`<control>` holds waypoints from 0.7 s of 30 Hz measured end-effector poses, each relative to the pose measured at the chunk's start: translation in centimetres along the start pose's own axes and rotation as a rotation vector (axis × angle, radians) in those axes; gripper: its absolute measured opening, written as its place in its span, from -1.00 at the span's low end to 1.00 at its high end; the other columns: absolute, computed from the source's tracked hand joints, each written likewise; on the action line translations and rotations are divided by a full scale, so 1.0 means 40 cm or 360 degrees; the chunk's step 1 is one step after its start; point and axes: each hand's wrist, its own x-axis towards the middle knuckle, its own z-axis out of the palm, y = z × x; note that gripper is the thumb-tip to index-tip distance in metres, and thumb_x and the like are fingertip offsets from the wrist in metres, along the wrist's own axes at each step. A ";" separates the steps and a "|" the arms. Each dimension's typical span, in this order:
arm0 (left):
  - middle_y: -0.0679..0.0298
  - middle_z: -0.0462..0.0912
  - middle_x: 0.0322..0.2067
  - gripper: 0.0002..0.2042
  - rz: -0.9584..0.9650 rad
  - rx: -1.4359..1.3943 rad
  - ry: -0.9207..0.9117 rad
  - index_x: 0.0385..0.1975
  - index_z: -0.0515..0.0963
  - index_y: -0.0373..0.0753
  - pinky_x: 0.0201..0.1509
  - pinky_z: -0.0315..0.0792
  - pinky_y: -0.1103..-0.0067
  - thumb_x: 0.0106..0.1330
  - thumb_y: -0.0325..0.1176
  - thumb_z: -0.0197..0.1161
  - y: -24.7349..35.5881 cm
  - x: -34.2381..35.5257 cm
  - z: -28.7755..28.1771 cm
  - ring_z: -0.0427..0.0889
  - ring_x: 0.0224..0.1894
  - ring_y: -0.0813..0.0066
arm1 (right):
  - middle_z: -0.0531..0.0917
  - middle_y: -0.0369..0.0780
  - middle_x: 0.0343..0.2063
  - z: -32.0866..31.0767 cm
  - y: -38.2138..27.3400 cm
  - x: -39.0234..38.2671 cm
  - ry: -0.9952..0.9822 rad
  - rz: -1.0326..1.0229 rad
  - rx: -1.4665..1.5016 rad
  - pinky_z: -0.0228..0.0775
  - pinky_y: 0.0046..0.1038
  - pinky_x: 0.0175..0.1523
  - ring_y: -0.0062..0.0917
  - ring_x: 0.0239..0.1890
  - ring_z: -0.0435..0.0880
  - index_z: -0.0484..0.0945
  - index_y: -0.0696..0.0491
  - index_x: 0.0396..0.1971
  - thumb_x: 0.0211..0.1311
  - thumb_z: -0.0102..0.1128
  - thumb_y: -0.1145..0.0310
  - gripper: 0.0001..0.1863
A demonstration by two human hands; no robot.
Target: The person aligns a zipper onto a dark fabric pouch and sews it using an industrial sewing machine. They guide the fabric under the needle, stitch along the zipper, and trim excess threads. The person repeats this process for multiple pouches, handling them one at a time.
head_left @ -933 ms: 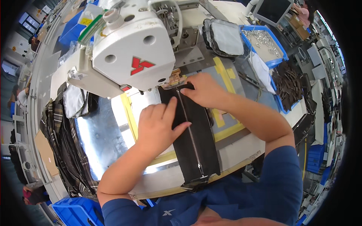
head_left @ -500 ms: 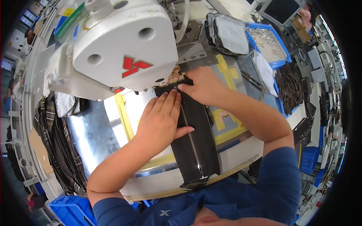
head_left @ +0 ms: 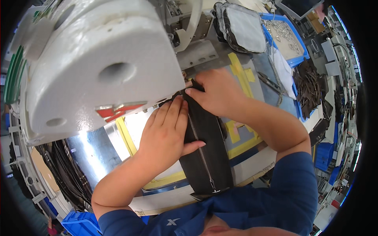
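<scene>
A long black fabric strip (head_left: 216,157) lies under my hands, running from the sewing machine (head_left: 90,67) toward my body. Down its middle is a metal zipper (head_left: 204,161), its slider close to the near end. Flat on the strip's left part rests my left hand (head_left: 164,126), fingers stretched out toward the machine and thumb across the zipper. My right hand (head_left: 220,88) has its thumb and fingers closed on the strip's far end, beside the machine. The machine's white head hides the needle area, and my right fingertips are partly out of sight.
Yellow tape strips (head_left: 244,146) mark the work plate. Dark plaid fabric pieces (head_left: 65,169) hang at the left. At the far right are a stack of grey-white padded pieces (head_left: 244,29), a blue tray (head_left: 289,39) of metal fittings, scissors (head_left: 269,82) and brown strips (head_left: 309,88).
The machine's head looms larger and lower at the upper left as the view has shifted. Both hands keep nearly the same place on the black strip.
</scene>
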 end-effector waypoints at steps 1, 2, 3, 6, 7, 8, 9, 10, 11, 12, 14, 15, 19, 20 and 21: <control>-0.19 0.50 0.30 0.00 0.0000 -0.0002 -0.0005 0.28 0.47 -0.56 0.39 0.41 0.15 0.07 0.27 0.51 0.001 0.001 0.000 0.53 0.26 -0.17 | 0.73 0.09 -0.41 -0.001 0.001 -0.002 0.0000 0.0006 -0.0001 0.57 -0.02 -0.05 0.09 -0.24 0.73 0.69 0.27 -0.37 0.32 0.32 0.23 -0.67; -0.18 0.50 0.30 0.01 -0.0007 -0.0007 -0.0010 0.28 0.47 -0.56 0.39 0.41 0.15 0.06 0.28 0.51 0.001 0.001 0.000 0.53 0.26 -0.17 | 0.74 0.08 -0.35 -0.002 0.002 -0.004 -0.0005 0.0031 0.0039 0.57 -0.03 -0.03 0.08 -0.20 0.73 0.69 0.25 -0.32 0.31 0.33 0.25 -0.70; -0.18 0.50 0.30 0.01 -0.0014 -0.0012 -0.0015 0.28 0.47 -0.56 0.39 0.42 0.14 0.06 0.28 0.51 0.001 0.000 0.000 0.53 0.26 -0.18 | 0.75 0.07 -0.29 -0.003 0.004 -0.006 -0.0011 0.0057 0.0079 0.56 -0.03 -0.02 0.06 -0.15 0.73 0.68 0.22 -0.26 0.30 0.35 0.26 -0.72; -0.19 0.50 0.31 0.01 -0.0017 -0.0029 -0.0003 0.28 0.46 -0.56 0.38 0.42 0.13 0.06 0.26 0.52 -0.003 -0.003 0.003 0.53 0.26 -0.18 | 0.72 0.03 -0.05 0.005 0.020 -0.037 0.0276 -0.0271 -0.0019 0.53 -0.05 0.06 0.01 0.01 0.70 0.63 0.15 -0.11 0.27 0.38 0.30 -0.71; -0.19 0.49 0.31 0.00 -0.0005 -0.0032 0.0004 0.28 0.46 -0.56 0.38 0.42 0.13 0.06 0.26 0.52 -0.001 0.000 0.000 0.53 0.26 -0.18 | 0.70 0.02 0.04 0.006 0.029 -0.061 0.0430 -0.0441 -0.0088 0.51 -0.05 0.10 0.00 0.07 0.69 0.61 0.13 -0.06 0.25 0.39 0.32 -0.68; -0.20 0.49 0.31 0.00 -0.0004 -0.0039 0.0003 0.28 0.46 -0.56 0.38 0.43 0.13 0.06 0.25 0.53 -0.002 -0.001 0.001 0.53 0.25 -0.18 | 0.67 0.02 0.09 0.017 0.039 -0.077 0.0384 -0.0613 -0.0142 0.49 -0.07 0.16 -0.01 0.12 0.66 0.59 0.14 -0.04 0.25 0.40 0.30 -0.65; -0.20 0.49 0.31 -0.01 -0.0002 -0.0047 0.0001 0.28 0.46 -0.56 0.37 0.43 0.13 0.06 0.23 0.54 -0.001 -0.001 0.002 0.53 0.25 -0.18 | 0.64 0.02 0.15 0.030 0.050 -0.093 0.0337 -0.0785 -0.0196 0.47 -0.09 0.22 -0.02 0.17 0.63 0.58 0.14 -0.02 0.24 0.42 0.29 -0.61; -0.21 0.49 0.31 -0.01 -0.0006 -0.0051 -0.0001 0.29 0.46 -0.55 0.37 0.44 0.12 0.06 0.22 0.54 -0.001 -0.001 0.004 0.54 0.25 -0.19 | 0.60 0.02 0.20 0.039 0.052 -0.101 0.0288 -0.0961 -0.0247 0.45 -0.10 0.28 -0.03 0.22 0.60 0.56 0.15 0.01 0.23 0.43 0.27 -0.58; -0.21 0.48 0.31 -0.01 -0.0009 -0.0055 0.0015 0.29 0.46 -0.55 0.36 0.44 0.12 0.05 0.22 0.55 -0.001 0.000 0.004 0.54 0.24 -0.19 | 0.61 0.04 0.19 0.044 0.047 -0.106 0.0227 -0.0972 -0.0244 0.43 -0.12 0.32 -0.04 0.22 0.61 0.56 0.18 0.00 0.24 0.44 0.25 -0.56; -0.21 0.48 0.31 -0.01 -0.0010 -0.0059 0.0031 0.29 0.46 -0.54 0.36 0.44 0.12 0.04 0.21 0.56 -0.002 0.001 0.004 0.54 0.24 -0.19 | 0.62 0.06 0.18 0.046 0.038 -0.109 0.0166 -0.0981 -0.0241 0.42 -0.13 0.36 -0.04 0.23 0.61 0.56 0.21 0.00 0.24 0.45 0.23 -0.54; -0.21 0.48 0.32 0.00 -0.0010 -0.0073 0.0049 0.30 0.45 -0.54 0.35 0.44 0.13 0.02 0.20 0.57 -0.001 0.001 0.008 0.54 0.23 -0.19 | 0.62 0.09 0.18 0.050 0.035 -0.110 0.0089 -0.1000 -0.0250 0.38 -0.16 0.43 -0.05 0.25 0.61 0.56 0.25 0.00 0.24 0.45 0.19 -0.50; -0.21 0.47 0.32 0.01 -0.0012 -0.0080 0.0052 0.31 0.44 -0.54 0.34 0.44 0.13 0.01 0.20 0.58 -0.001 0.002 0.010 0.54 0.23 -0.18 | 0.62 0.11 0.18 0.051 0.037 -0.108 0.0072 -0.1015 -0.0261 0.37 -0.17 0.46 -0.05 0.26 0.60 0.56 0.26 0.01 0.25 0.45 0.18 -0.49; -0.20 0.47 0.32 0.03 -0.0045 -0.0067 0.0034 0.31 0.43 -0.53 0.33 0.45 0.14 -0.02 0.20 0.59 0.003 -0.001 0.012 0.55 0.23 -0.18 | 0.62 0.12 0.18 0.055 0.040 -0.103 0.0044 -0.1059 -0.0253 0.35 -0.18 0.49 -0.06 0.31 0.58 0.57 0.28 0.02 0.28 0.42 0.17 -0.49; -0.20 0.47 0.32 0.03 -0.0044 -0.0063 0.0030 0.31 0.44 -0.53 0.33 0.45 0.14 -0.02 0.20 0.59 0.001 -0.001 0.012 0.55 0.23 -0.18 | 0.63 0.11 0.18 0.055 0.040 -0.102 0.0036 -0.1053 -0.0249 0.35 -0.18 0.50 -0.06 0.31 0.58 0.57 0.28 0.02 0.29 0.42 0.17 -0.49; -0.20 0.47 0.32 0.02 -0.0043 -0.0059 0.0026 0.30 0.44 -0.53 0.33 0.45 0.13 -0.02 0.21 0.59 -0.001 -0.001 0.013 0.55 0.23 -0.18 | 0.63 0.11 0.18 0.054 0.039 -0.102 0.0028 -0.1047 -0.0246 0.34 -0.18 0.50 -0.07 0.32 0.58 0.57 0.28 0.02 0.29 0.42 0.17 -0.49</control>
